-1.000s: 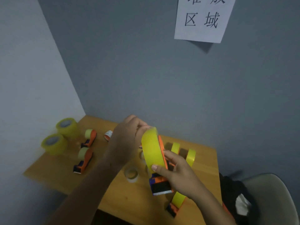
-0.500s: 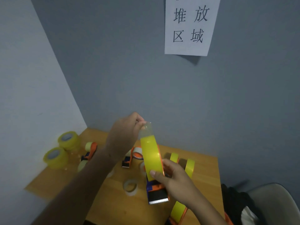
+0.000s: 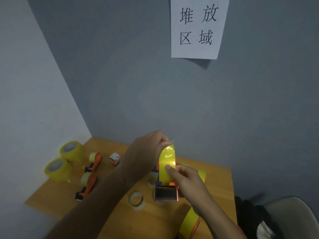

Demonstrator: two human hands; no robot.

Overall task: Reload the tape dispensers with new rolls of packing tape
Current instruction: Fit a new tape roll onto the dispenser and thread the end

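**Tape end being drawn off the new roll**

The left hand [image 3: 146,149] is pinching the free tape end [image 3: 168,150], now peeled further off than a second ago. The right hand [image 3: 186,181] is gripping the dispenser [image 3: 166,193] and its roll above the surface [image 3: 215,187]. Threading is likely next.

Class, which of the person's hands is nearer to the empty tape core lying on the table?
Left. The left hand is above and behind the core, its forearm passing beside it; the right hand is farther right, holding the dispenser.
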